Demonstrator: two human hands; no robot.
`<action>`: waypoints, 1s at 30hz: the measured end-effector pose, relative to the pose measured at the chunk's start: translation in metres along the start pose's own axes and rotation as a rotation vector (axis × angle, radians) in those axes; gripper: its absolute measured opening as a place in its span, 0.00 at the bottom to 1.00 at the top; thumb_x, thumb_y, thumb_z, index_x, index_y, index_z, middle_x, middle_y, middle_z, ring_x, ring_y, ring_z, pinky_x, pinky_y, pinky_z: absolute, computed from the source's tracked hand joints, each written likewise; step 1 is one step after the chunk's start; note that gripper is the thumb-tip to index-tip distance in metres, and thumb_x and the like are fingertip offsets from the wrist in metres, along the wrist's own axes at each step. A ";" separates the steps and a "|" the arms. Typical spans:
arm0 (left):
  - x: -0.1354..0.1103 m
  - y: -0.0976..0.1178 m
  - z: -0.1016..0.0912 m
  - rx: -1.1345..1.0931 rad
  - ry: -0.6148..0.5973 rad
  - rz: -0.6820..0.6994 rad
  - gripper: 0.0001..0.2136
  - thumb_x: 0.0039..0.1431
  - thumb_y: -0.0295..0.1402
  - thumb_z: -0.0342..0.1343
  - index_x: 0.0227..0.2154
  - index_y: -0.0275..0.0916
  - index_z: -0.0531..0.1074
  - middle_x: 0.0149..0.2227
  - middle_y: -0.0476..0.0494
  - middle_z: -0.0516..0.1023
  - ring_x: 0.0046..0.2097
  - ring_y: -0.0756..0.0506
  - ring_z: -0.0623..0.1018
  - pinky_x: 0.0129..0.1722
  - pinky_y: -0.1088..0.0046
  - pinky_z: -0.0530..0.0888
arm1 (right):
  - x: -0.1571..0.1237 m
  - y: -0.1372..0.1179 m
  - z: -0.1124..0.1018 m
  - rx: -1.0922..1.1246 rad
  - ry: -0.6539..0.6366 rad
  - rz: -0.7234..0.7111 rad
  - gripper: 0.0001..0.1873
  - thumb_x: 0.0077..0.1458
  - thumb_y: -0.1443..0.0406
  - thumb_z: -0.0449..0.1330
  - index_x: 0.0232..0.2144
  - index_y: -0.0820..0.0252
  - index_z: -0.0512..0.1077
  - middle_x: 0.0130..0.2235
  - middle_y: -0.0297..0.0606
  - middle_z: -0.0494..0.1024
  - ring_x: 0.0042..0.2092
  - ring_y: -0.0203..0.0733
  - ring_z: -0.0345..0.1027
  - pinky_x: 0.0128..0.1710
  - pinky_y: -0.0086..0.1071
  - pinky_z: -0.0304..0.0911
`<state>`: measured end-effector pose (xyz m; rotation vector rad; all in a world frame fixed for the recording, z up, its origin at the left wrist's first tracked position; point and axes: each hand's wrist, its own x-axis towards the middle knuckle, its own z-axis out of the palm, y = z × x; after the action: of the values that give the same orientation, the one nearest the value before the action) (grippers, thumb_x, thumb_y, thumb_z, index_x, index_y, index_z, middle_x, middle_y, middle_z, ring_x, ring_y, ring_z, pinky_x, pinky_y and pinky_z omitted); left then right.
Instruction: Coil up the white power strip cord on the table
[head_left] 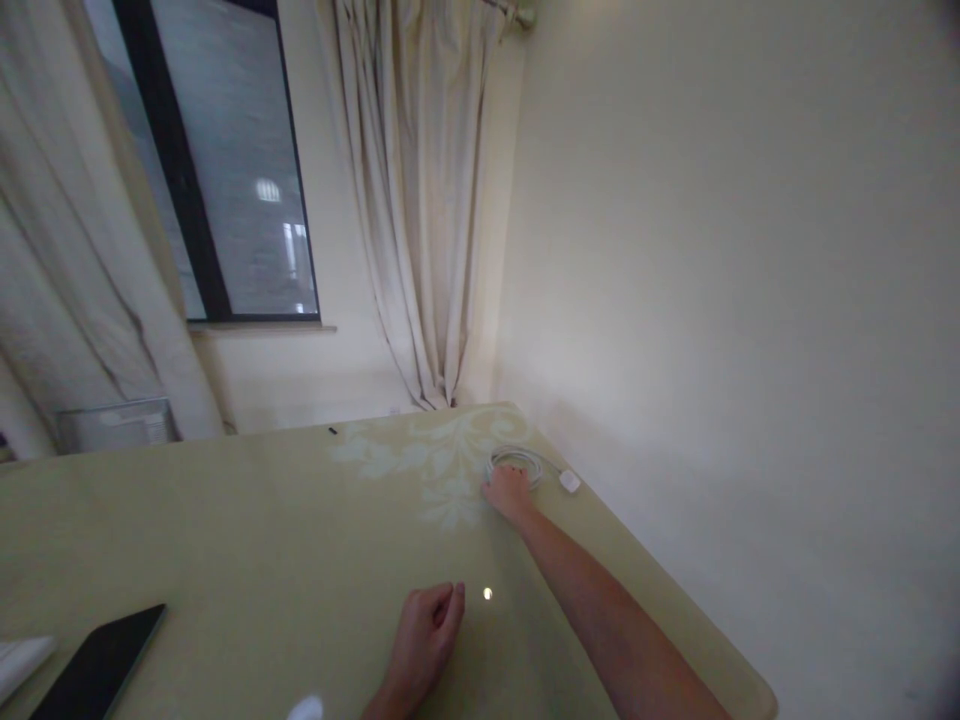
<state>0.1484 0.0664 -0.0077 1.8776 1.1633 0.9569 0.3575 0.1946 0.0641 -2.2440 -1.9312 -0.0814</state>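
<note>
A coiled white charging cable [537, 465] lies near the far right corner of the table, and its square white plug [570, 481] rests just right of the coil. With my arm stretched out, my right hand [509, 490] is closed on the near-left side of the coil; the back of the hand hides its fingertips. Closer to me, my left hand [426, 635] hovers at or just above the tabletop, its fingers curled and the thumb against them. I see nothing held in it.
The glossy pale green table [247, 540] has a white floral pattern at its far end. A black tablet-like slab [101, 665] and a white object [22, 660] lie at the lower left. One small dark item [333, 431] sits by the far edge. A wall [712, 350] borders the right side.
</note>
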 end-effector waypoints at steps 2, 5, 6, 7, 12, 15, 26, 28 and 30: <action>0.000 0.000 0.000 -0.011 0.018 -0.017 0.29 0.64 0.60 0.43 0.18 0.43 0.50 0.20 0.54 0.49 0.25 0.50 0.56 0.27 0.70 0.52 | 0.006 -0.002 0.004 -0.005 -0.032 0.023 0.12 0.62 0.68 0.58 0.44 0.68 0.79 0.45 0.66 0.81 0.50 0.65 0.76 0.50 0.52 0.65; 0.001 -0.002 -0.001 -0.030 0.064 -0.041 0.30 0.63 0.63 0.41 0.19 0.43 0.50 0.20 0.53 0.50 0.25 0.50 0.57 0.27 0.70 0.53 | 0.003 -0.006 0.008 -0.015 -0.051 0.021 0.16 0.63 0.73 0.54 0.48 0.68 0.78 0.49 0.66 0.79 0.52 0.63 0.76 0.49 0.47 0.67; 0.003 -0.003 -0.001 -0.031 0.088 -0.050 0.30 0.62 0.64 0.41 0.19 0.43 0.51 0.20 0.53 0.51 0.25 0.49 0.58 0.27 0.71 0.54 | -0.001 -0.008 0.009 -0.015 -0.061 0.003 0.17 0.63 0.73 0.53 0.48 0.68 0.78 0.50 0.66 0.79 0.52 0.62 0.76 0.49 0.46 0.67; 0.004 -0.004 -0.003 -0.025 0.109 -0.057 0.30 0.62 0.64 0.41 0.19 0.43 0.52 0.20 0.53 0.53 0.25 0.49 0.60 0.27 0.71 0.55 | -0.007 -0.011 0.010 -0.013 -0.076 -0.024 0.17 0.63 0.73 0.53 0.49 0.68 0.77 0.50 0.65 0.79 0.52 0.62 0.76 0.48 0.45 0.67; 0.010 -0.014 -0.022 0.103 0.145 -0.025 0.18 0.65 0.49 0.48 0.27 0.41 0.68 0.27 0.46 0.72 0.31 0.44 0.73 0.33 0.69 0.69 | -0.060 -0.025 0.012 0.034 -0.160 -0.277 0.16 0.58 0.69 0.59 0.49 0.64 0.76 0.51 0.54 0.79 0.51 0.55 0.75 0.50 0.41 0.68; 0.007 -0.024 -0.040 0.274 0.144 0.114 0.18 0.63 0.36 0.52 0.52 0.39 0.75 0.51 0.36 0.79 0.52 0.39 0.77 0.53 0.60 0.73 | -0.100 -0.028 0.009 0.074 -0.209 -0.453 0.16 0.57 0.65 0.61 0.48 0.62 0.76 0.50 0.49 0.79 0.51 0.51 0.73 0.52 0.39 0.67; 0.000 -0.041 -0.071 0.534 -0.204 0.240 0.22 0.56 0.33 0.66 0.55 0.51 0.78 0.65 0.41 0.73 0.65 0.36 0.72 0.68 0.49 0.63 | -0.157 0.010 -0.008 0.214 -0.223 -0.640 0.18 0.51 0.69 0.61 0.46 0.59 0.77 0.57 0.48 0.75 0.61 0.54 0.64 0.64 0.45 0.56; 0.002 -0.042 -0.068 0.505 -0.186 0.227 0.19 0.57 0.30 0.64 0.52 0.49 0.79 0.64 0.40 0.73 0.63 0.36 0.74 0.65 0.54 0.69 | -0.157 0.016 -0.002 0.261 -0.151 -0.553 0.28 0.50 0.69 0.61 0.56 0.57 0.74 0.66 0.48 0.67 0.68 0.56 0.56 0.68 0.48 0.50; 0.004 -0.045 -0.068 0.497 -0.184 0.203 0.18 0.58 0.29 0.62 0.51 0.49 0.79 0.64 0.41 0.74 0.62 0.37 0.75 0.63 0.56 0.71 | -0.158 0.024 0.004 0.303 -0.097 -0.446 0.40 0.51 0.67 0.62 0.67 0.54 0.64 0.71 0.48 0.59 0.71 0.56 0.50 0.70 0.49 0.47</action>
<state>0.0733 0.0976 -0.0134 2.4602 1.1887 0.6127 0.3560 0.0374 0.0329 -1.6296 -2.2823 0.2481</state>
